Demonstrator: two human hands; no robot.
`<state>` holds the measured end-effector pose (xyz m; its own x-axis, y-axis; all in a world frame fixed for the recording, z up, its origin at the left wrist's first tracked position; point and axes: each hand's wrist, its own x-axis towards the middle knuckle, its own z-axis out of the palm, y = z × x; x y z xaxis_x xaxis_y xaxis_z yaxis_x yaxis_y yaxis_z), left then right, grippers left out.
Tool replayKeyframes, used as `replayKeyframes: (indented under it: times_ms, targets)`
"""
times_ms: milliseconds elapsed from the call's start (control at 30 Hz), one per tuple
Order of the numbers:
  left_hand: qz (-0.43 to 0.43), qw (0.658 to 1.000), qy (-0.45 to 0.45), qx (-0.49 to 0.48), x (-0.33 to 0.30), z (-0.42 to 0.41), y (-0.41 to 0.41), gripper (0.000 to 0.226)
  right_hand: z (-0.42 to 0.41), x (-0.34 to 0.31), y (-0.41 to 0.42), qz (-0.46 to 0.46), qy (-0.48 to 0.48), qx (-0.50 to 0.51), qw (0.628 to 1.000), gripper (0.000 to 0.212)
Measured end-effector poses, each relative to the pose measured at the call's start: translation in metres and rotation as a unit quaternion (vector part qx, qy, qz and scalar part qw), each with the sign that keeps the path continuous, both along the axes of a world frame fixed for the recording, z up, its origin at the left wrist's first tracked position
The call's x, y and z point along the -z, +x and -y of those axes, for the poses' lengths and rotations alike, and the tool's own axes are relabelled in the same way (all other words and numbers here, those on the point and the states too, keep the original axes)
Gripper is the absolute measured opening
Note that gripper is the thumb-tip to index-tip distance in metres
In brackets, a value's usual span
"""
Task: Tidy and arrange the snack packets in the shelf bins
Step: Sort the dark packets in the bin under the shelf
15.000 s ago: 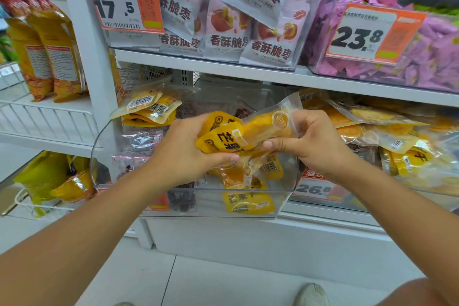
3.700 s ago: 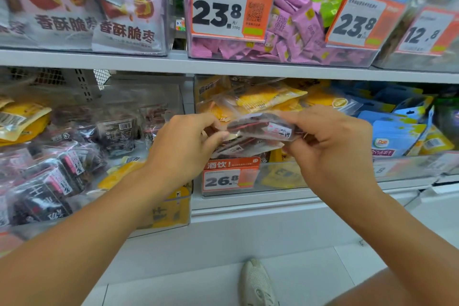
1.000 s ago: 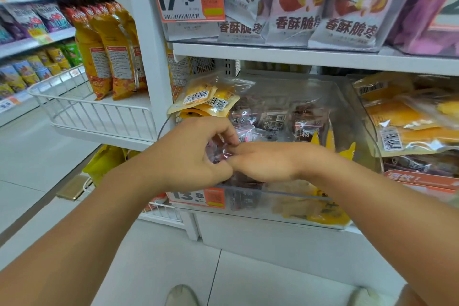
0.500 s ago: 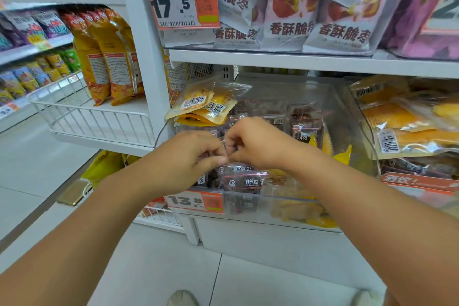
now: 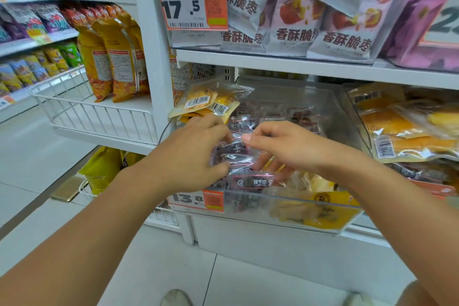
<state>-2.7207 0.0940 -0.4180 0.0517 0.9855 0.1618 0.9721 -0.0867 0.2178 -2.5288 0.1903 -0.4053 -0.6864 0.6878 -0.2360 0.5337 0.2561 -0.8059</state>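
A clear plastic bin on the lower shelf holds several dark snack packets with pink trim and yellow packets at its front right. Both my hands are inside the bin over the dark packets. My left hand grips a small stack of dark packets from the left. My right hand pinches the top of the same stack with thumb and forefinger, its other fingers under the packets. Yellow packets with barcodes lie at the bin's back left corner.
An upper bin holds white jujube packets behind a 17.5 price tag. A neighbouring bin at right holds yellow dried-fruit packets. A white wire basket with orange bags stands left. A 13.8 tag hangs on the bin's front.
My hands have parted slightly and shifted up in the bin, still working the same dark packets. The view has moved a little closer to the bin.
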Motion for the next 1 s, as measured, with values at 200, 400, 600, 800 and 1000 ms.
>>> replayKeyframes:
  times_ms: [200, 400, 600, 800, 1000]
  targets:
    - [-0.016, 0.999, -0.031, 0.01, 0.001, -0.013, -0.007, 0.061, -0.013, 0.009, 0.021, 0.021, 0.008, -0.137, 0.99, 0.03]
    - [-0.054, 0.998, -0.032, -0.01, 0.006, -0.021, -0.003, 0.038, -0.017, 0.003, 0.01, 0.075, 0.099, -0.194, 0.973, 0.022]
    - [-0.06, 0.998, -0.027, 0.0, 0.004, -0.021, -0.002, 0.023, -0.019, -0.02, 0.036, -0.122, 0.143, 0.005, 0.982, 0.014]
    - [-0.03, 0.998, 0.034, 0.039, 0.001, -0.019, 0.012, 0.072, -0.038, -0.01, 0.047, -0.102, 0.393, 0.115, 0.906, 0.017]
    - [-0.115, 0.993, -0.038, 0.007, 0.009, -0.044, 0.044, 0.092, -0.068, 0.008, 0.035, 0.014, 0.44, 0.103, 0.892, 0.028]
